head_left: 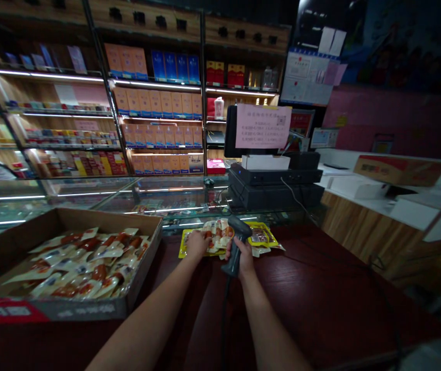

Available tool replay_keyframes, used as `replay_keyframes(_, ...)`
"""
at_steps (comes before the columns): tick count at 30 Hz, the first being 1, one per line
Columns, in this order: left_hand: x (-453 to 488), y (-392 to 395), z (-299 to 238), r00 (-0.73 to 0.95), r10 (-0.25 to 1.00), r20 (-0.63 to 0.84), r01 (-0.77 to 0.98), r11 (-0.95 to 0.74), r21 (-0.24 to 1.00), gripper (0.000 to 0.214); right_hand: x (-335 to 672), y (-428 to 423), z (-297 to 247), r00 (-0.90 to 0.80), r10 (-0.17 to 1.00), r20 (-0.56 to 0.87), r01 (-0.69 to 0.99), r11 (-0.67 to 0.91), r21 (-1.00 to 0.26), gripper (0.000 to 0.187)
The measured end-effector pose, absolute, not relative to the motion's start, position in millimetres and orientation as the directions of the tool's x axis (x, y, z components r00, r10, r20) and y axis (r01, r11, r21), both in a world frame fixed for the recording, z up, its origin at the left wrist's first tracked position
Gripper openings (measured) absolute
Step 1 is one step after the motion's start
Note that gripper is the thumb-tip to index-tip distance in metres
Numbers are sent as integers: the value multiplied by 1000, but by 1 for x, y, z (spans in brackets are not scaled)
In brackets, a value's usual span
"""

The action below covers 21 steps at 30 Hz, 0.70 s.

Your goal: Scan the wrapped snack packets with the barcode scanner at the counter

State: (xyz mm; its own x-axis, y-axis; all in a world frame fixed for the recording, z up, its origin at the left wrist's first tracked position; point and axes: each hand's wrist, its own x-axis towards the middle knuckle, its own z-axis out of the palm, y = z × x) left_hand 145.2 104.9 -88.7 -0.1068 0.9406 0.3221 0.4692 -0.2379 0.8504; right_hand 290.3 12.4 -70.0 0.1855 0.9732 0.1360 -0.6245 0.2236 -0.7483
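My right hand [246, 254] is wrapped around the handle of a dark barcode scanner [239, 226], whose head tilts up over the packets. Its cord [225, 304] hangs down toward me. My left hand [198, 242] is closed at the edge of a clear snack packet [217, 233] with reddish-brown pieces inside; its fingertips are partly hidden. Under and around these packets lie yellow-edged packages [262, 233], one showing to the right of the scanner and another's edge beneath my left hand.
At left stands an open cardboard box [85, 309] with many sealed sausage-like packets [99, 252]. A glass counter [166, 196] runs behind the dark red tabletop [313, 304]. A cash-register stand [274, 190] and a monitor with a pink notice [263, 126] are ahead; stocked shelves line the back.
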Motion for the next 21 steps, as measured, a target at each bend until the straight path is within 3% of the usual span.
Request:
replay_keyframes(9, 129, 88, -64, -107, 902, 419, 610, -273, 743, 18, 284, 8, -67, 127, 982, 141, -593, 189, -783, 31)
replay_keyframes(15, 32, 83, -17, -161, 852, 498, 566, -333, 754, 14, 267, -2, -67, 4, 992, 128, -532, 110, -839, 32)
replay_keyframes(18, -34, 87, 1, -292, 890, 351, 576, -129, 807, 21, 255, -7, -72, -80, 991, 108, -487, 56, -872, 31)
replay_keyframes(21, -84, 87, 4, -334, 907, 256, 668, 36, 744, 22, 243, -12, -76, -166, 981, 97, -442, 14, -897, 32)
